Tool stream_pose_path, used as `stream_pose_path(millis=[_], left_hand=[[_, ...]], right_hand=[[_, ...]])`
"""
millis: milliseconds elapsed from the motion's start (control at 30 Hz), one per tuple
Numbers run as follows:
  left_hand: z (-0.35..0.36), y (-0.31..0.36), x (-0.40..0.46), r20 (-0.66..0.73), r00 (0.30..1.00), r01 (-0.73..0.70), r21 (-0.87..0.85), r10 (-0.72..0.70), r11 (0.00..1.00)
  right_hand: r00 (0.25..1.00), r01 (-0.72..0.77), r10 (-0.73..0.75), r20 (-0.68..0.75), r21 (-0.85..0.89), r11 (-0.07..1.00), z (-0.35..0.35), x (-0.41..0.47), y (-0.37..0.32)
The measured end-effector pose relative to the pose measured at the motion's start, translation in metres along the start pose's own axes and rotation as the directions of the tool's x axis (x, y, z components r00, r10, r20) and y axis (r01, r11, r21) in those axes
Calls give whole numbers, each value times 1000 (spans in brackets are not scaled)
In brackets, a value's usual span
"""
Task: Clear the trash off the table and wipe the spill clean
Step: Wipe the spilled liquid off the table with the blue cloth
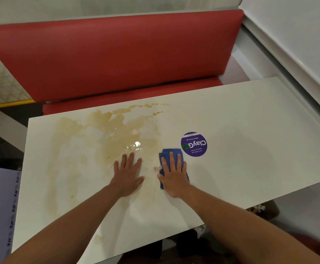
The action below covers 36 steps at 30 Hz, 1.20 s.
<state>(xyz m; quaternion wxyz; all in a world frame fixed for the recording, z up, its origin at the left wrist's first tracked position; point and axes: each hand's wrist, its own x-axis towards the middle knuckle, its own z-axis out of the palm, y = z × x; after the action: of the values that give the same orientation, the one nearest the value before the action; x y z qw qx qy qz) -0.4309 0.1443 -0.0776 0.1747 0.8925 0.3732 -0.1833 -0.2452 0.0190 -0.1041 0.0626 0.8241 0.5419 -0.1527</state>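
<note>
Spill (pixel 105 138) spreads as a tan film over the left half of the table (pixel 250 115), from about 9 o'clock up to 12 o'clock of the hands, with a wet glint just beyond the left fingertips. The right hand (pixel 173 173) lies flat, fingers straight and spread, pressing a folded blue cloth (pixel 169 152) against the tabletop at the spill's right edge, probably so a sweep can drag liquid inward. The left hand (pixel 128 173) rests palm down with straight fingers and holds nothing; it looks placed to brace the body while leaning over. A round purple sticker (pixel 194 144) sits just beside the cloth at 1 o'clock. No trash shows on the tabletop, so that part seems done. Between the two hands lies a small pale smudge with a reddish mark, too small to identify. Most of the cloth is hidden under the palm, and both elbows are cut off at the bottom edge
</note>
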Motion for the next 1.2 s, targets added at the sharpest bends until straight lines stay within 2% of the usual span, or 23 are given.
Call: stream_pose_path(millis=[67,167,267,367,467,533,633,733,800,867,1000,1200], left_hand=[[1,-1,1,3,1000,1,-10,-1,1000],[1,-2,2,9,1000,-8,-33,8,999],[-1,-2,2,4,1000,-13,-35,13,999],[0,-2,3,-7,1000,-14,-53,13,999],[1,-2,2,-1,1000,2,-44,-2,999],[0,-1,1,4,1000,8,-35,-8,999],[-2,1,0,8,1000,16,-52,-15,999],[-3,3,0,13,1000,20,-65,-19,998],[-1,2,0,17,1000,19,-62,-18,998],[0,1,1,11,1000,15,-65,-14,998],[2,1,3,8,1000,8,-76,-8,997],[0,0,3,17,1000,16,-93,-15,996]], right_hand=[[994,109,-109,-18,18,994,11,-36,-8],[977,209,-208,39,0,978,27,-89,-16],[983,169,-168,66,-4,986,31,-95,-14],[974,195,-199,104,50,979,19,-80,-12],[982,91,-108,153,117,989,6,-34,-8],[992,23,-37,118,113,993,-10,-1,-7],[973,48,-60,222,63,997,-33,30,-3],[977,88,-97,190,55,995,-25,16,-4],[989,122,-123,79,21,992,-2,-17,-3],[983,179,-180,32,30,983,23,-60,-3],[978,196,-193,83,-25,980,36,-107,-3],[979,159,-162,123,40,987,19,-49,-2]])
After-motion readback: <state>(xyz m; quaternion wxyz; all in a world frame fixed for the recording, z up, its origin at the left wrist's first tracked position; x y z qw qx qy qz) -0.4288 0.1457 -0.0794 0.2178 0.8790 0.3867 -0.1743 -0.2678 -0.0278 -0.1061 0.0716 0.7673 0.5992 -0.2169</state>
